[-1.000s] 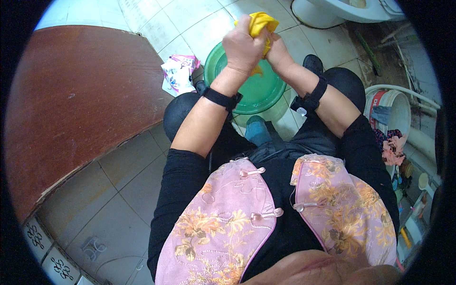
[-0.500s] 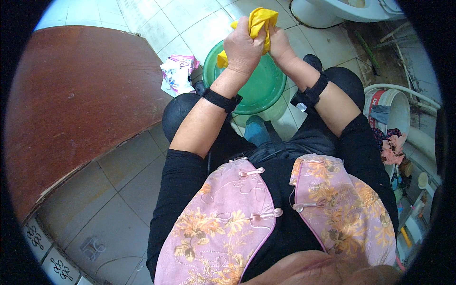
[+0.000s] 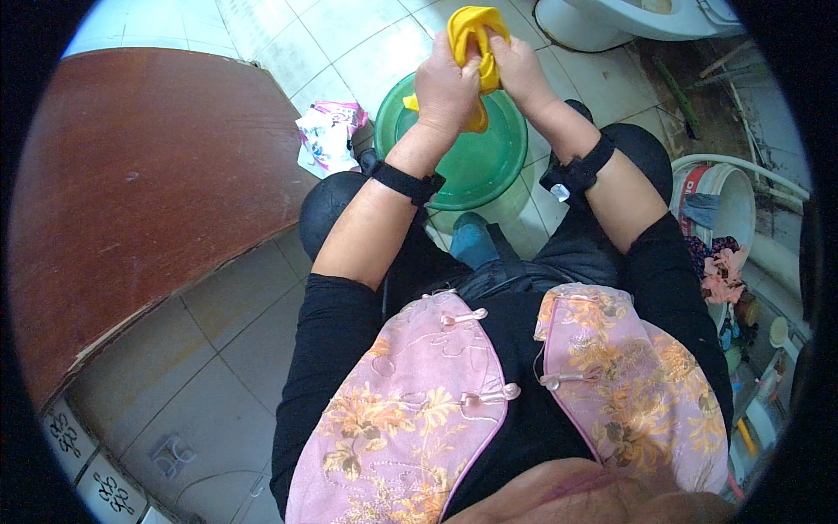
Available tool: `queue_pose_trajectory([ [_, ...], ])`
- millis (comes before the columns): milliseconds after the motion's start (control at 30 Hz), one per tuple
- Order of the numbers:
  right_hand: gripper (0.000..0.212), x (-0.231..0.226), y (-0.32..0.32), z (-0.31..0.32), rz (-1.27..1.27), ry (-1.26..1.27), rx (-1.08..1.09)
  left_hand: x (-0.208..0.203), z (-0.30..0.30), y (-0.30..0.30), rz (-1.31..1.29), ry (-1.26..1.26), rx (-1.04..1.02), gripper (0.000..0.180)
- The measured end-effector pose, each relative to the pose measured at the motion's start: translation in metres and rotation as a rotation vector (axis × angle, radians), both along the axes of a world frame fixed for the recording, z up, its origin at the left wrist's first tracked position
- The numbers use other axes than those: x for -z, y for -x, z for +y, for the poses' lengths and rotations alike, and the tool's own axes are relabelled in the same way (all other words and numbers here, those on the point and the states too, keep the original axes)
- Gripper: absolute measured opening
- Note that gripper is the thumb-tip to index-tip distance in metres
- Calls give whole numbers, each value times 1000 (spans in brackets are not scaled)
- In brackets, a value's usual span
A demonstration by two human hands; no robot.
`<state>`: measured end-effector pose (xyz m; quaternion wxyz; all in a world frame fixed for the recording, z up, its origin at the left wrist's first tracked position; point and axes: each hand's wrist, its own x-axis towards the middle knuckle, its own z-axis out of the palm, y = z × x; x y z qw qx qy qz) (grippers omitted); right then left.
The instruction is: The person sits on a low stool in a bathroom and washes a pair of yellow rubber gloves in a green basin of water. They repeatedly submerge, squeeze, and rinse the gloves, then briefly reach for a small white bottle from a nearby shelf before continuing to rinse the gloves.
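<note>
A wet-looking yellow cloth (image 3: 476,22) is bunched up between my two hands, above the far side of a green plastic basin (image 3: 484,170). My left hand (image 3: 447,87) is closed around one side of the cloth, its back facing up. Gripping the other side, my right hand (image 3: 521,74) has its fingers pressed into the folds. Loose ends of the cloth hang below my left hand, over the basin. My fingertips are partly hidden by the cloth. The basin stands on the tiled floor in front of my knees.
A brown wooden door (image 3: 175,166) spans the left side. Beside the basin lies a white and pink plastic packet (image 3: 330,135). At the upper right is a white toilet base (image 3: 580,24). A white bucket (image 3: 731,196) with cloths in it sits at the right.
My right hand has shifted slightly right and up, and the cloth is less tightly twisted, with its folds spread wider between my hands.
</note>
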<state>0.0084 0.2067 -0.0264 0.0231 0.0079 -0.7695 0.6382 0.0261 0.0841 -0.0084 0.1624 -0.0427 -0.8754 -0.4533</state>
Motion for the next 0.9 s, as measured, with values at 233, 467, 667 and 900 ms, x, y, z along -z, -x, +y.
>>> queue_pose_trajectory([
  [233, 34, -4, 13, 8, -93, 293, -43, -12, -16, 16, -29, -286, 80, 23],
  [467, 36, -21, 5, 4, -24, 250, -86, -10, -32, 24, -177, -744, 140, 19],
  [667, 37, -15, 6, 9, -50, 235, -151, -11, -34, 25, -188, -855, 188, 22],
  [900, 33, -2, 18, 18, 243, -149, 23, -11, -33, 22, -261, -735, 197, 23],
])
